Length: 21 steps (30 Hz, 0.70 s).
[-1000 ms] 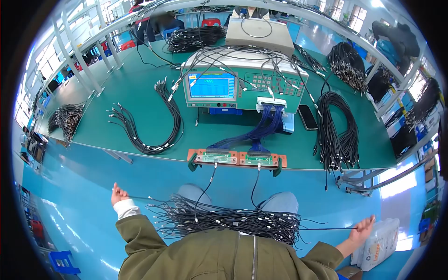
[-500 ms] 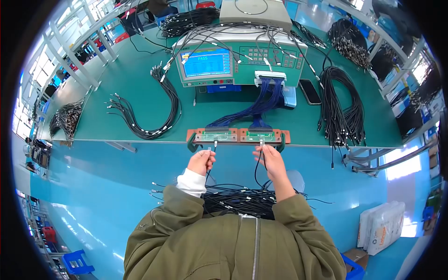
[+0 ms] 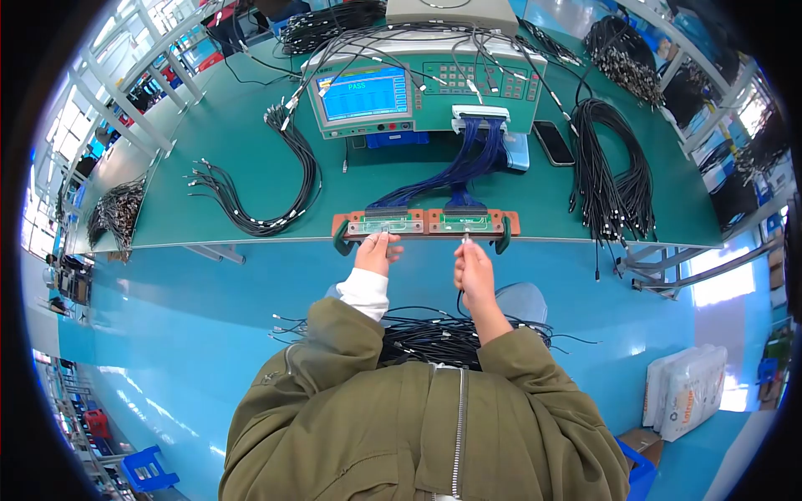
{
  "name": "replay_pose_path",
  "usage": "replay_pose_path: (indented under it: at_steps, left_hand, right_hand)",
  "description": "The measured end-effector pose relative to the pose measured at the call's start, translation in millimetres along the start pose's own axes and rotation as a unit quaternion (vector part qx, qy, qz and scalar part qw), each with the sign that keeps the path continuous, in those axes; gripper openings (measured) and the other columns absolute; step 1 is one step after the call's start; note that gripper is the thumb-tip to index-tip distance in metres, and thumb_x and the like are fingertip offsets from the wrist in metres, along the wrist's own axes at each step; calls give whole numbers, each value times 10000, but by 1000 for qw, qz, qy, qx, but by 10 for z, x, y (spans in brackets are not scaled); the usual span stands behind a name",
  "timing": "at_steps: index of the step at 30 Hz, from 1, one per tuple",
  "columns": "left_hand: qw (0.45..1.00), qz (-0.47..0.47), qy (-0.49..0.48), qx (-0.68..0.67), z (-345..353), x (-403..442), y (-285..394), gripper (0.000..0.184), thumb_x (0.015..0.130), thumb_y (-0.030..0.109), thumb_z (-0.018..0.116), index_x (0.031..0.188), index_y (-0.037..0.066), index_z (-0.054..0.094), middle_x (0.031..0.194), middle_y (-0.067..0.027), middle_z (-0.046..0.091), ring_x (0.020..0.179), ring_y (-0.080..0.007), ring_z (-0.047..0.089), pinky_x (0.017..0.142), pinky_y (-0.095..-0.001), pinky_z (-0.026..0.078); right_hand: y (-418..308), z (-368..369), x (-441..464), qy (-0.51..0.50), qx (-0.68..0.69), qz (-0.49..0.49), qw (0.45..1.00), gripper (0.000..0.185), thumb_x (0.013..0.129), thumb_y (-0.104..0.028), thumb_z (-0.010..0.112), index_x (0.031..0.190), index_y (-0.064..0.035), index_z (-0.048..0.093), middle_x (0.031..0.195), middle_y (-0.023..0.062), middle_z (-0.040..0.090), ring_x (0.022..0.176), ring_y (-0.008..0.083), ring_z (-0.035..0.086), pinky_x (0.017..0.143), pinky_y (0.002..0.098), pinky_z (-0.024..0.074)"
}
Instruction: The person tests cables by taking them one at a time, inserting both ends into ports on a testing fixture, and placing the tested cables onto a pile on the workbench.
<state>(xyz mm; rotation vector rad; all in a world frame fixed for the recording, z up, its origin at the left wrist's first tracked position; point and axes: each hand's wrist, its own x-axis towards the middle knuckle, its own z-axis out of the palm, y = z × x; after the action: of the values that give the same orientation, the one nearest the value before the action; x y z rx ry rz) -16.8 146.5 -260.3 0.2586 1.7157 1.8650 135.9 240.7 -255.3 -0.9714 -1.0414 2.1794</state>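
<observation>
At left, a green clamp [image 3: 342, 238] apparently steadies the left board [image 3: 366, 225] on the edge of the bench [image 3: 539, 204]. The left hand [image 3: 377, 254] curls its fingers at that board's front; whether they grip a plug cannot be told. Loose black cables [image 3: 430, 344] lie by the jacket [image 3: 351, 434], presumably within reach. The right hand [image 3: 475, 274] has its fingers pinching a cable plug [image 3: 466, 237] at the right board [image 3: 451, 225], probably for control.

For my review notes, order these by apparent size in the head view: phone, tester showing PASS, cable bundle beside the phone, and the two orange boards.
Largest to smallest:
1. Tester
2. Cable bundle
3. Left orange board and right orange board: too alike to rank
4. Phone
</observation>
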Motion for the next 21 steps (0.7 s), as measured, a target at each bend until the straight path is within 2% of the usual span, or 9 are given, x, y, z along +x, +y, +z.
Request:
replay_pose_path:
  at_steps: [2, 6, 12, 16, 21]
  left_hand:
    - [999, -31, 5, -41, 37, 3, -27, 208, 873, 181, 415, 783, 39, 537, 733, -27, 551, 611, -90, 475, 531, -187, 370]
    - [997, 34, 34, -67, 34, 29, -200, 214, 873, 196, 427, 770, 40, 530, 690, -21, 529, 555, -74, 434, 497, -181, 353]
    - [999, 1, 14, -34, 45, -374, -305, 218, 872, 197, 438, 767, 35, 539, 612, -5, 489, 481, -67, 402, 431, -197, 338]
    - [998, -9, -4, 67, 32, -348, -104, 205, 869, 184, 443, 776, 30, 544, 599, -7, 471, 468, -67, 388, 430, -196, 337]
    - [999, -23, 13, 47, -47, -203, -139, 200, 862, 188, 452, 777, 38, 552, 605, -1, 465, 480, -60, 384, 437, -183, 328]
  right_hand:
    - [20, -32, -20, -2, 9, 7, 1000, 236, 911, -244, 355, 873, -60, 497, 575, -27, 368, 402, 32, 239, 350, 170, 179]
    - [10, -110, 95, -25, 53, -6, 998, 234, 908, -234, 364, 840, -55, 497, 602, -1, 406, 411, 39, 270, 356, 175, 198]
    - [-21, -94, 167, 18, 25, 16, 999, 245, 902, -222, 379, 795, -38, 499, 624, 24, 421, 423, 50, 302, 363, 181, 230]
    - [39, -228, 274, -60, 74, 21, 995, 247, 899, -221, 401, 807, -17, 505, 683, 46, 460, 463, 64, 344, 389, 178, 259]
    - [51, -250, 306, -77, 83, 16, 993, 245, 899, -234, 410, 829, -21, 509, 708, 42, 462, 495, 65, 361, 397, 173, 266]
